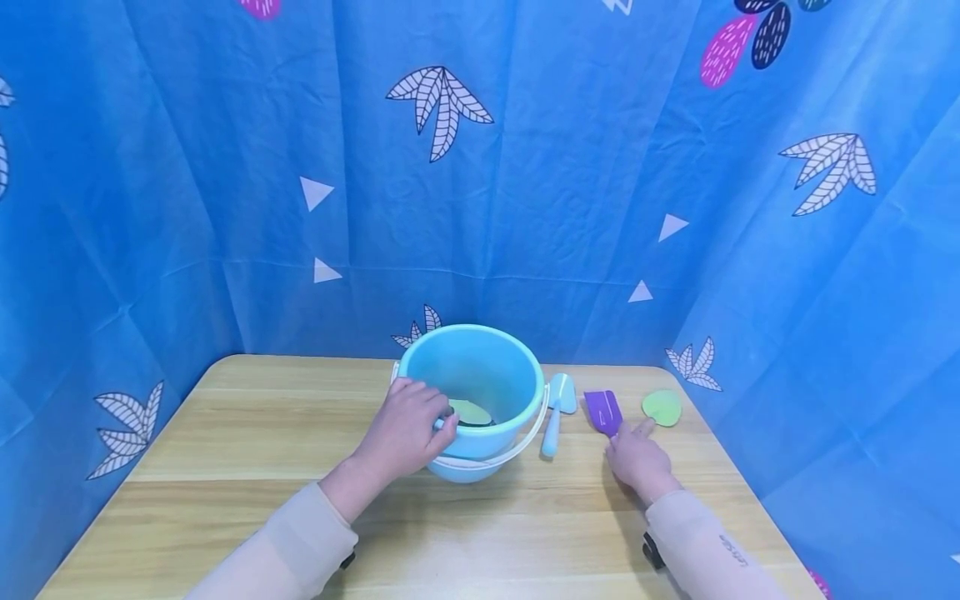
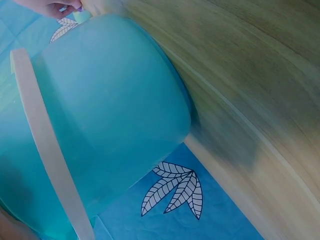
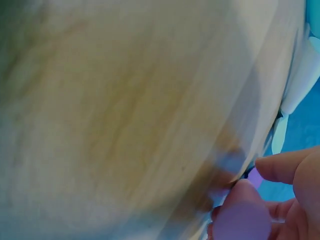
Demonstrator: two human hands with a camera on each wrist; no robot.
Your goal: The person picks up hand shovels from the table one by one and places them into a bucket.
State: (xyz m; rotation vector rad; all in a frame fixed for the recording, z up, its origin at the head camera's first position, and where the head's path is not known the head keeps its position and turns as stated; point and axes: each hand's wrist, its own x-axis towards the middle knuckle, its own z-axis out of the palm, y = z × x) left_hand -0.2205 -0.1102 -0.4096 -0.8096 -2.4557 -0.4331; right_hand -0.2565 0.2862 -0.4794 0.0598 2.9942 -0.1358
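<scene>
A light blue bucket (image 1: 480, 450) stands upright on the table, its white handle (image 1: 517, 446) lowered against the near side. My left hand (image 1: 408, 421) grips the bucket's near-left rim, with the fingers over the edge. Inside the bucket lies a green piece (image 1: 469, 412) with something dark beside it, partly hidden by the rim. At the right, my right hand (image 1: 641, 458) holds a purple toy shovel (image 1: 603, 411) by its handle, and the blade points away from me. In the right wrist view the thumb and fingers close around the shovel's handle (image 3: 242, 220).
Between the bucket and the purple shovel lies a light blue toy spade (image 1: 552, 425). A green toy shovel (image 1: 663, 407) with a rounded blade is just beyond my right hand. Blue patterned curtain (image 1: 480, 208) surrounds the wooden table (image 1: 262, 433) at the back and sides.
</scene>
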